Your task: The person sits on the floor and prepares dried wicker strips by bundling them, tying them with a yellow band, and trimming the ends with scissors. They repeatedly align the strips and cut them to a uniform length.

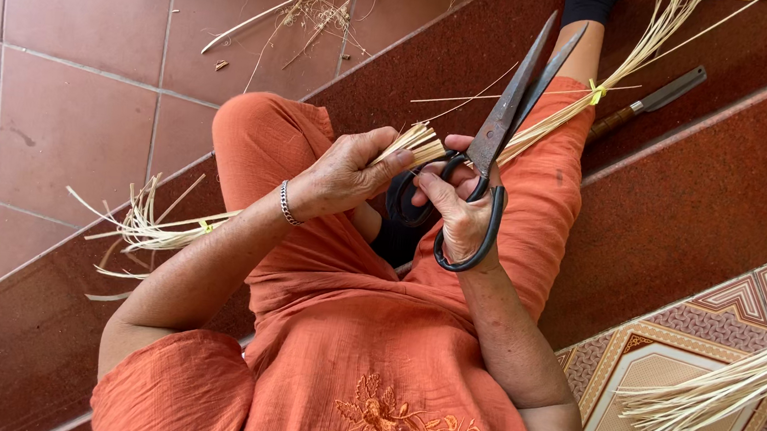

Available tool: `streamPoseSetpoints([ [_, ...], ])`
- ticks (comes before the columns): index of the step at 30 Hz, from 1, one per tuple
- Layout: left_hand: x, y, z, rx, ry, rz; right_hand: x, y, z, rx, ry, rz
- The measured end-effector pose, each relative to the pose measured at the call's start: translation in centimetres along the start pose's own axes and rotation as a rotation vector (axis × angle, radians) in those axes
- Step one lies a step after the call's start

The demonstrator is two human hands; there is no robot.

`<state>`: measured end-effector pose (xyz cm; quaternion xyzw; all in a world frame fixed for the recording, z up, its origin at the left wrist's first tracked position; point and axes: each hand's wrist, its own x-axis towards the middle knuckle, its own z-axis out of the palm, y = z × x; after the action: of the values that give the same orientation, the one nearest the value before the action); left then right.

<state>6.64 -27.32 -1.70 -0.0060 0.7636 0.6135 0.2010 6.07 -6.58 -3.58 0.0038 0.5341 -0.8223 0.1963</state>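
Head view: left hand [343, 173] pinches straw bundle [539, 127]; right hand [459, 215] holds scissors [492, 142].

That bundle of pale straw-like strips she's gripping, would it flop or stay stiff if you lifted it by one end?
Probably springy rather than limp: beyond the left hand the bundle of strips runs nearly straight. It looks light, being thin and dry. The yellow tie likely keeps it together, though the free ends fan out and may snag.
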Motion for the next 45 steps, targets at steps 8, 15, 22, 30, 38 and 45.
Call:
streamPoseSetpoints([
  [8,-0.4,1.0,-1.0,-0.201,-0.063,0.081,0.0,-0.4,0.8,0.080,0.000,-0.050],
  [15,-0.6,1.2,-0.5,-0.064,-0.028,0.111,0.9,-1.3,1.0,-0.016,0.007,-0.089],
  [22,-0.1,0.9,-1.2,-0.008,0.026,0.131,0.9,-0.4,0.9,-0.068,0.002,-0.093],
  [30,0.1,1.0,-1.5,-0.003,0.012,0.111,1.0,-0.6,1.3,-0.061,-0.044,-0.140],
  [38,-0.2,1.1,-1.8,-0.054,-0.030,0.107,0.7,-0.5,1.7,-0.111,-0.037,-0.114],
  [45,-0.1,0.4,-1.9,-0.166,-0.051,0.090,1.8,-1.6,0.5,-0.088,-0.108,-0.189],
])
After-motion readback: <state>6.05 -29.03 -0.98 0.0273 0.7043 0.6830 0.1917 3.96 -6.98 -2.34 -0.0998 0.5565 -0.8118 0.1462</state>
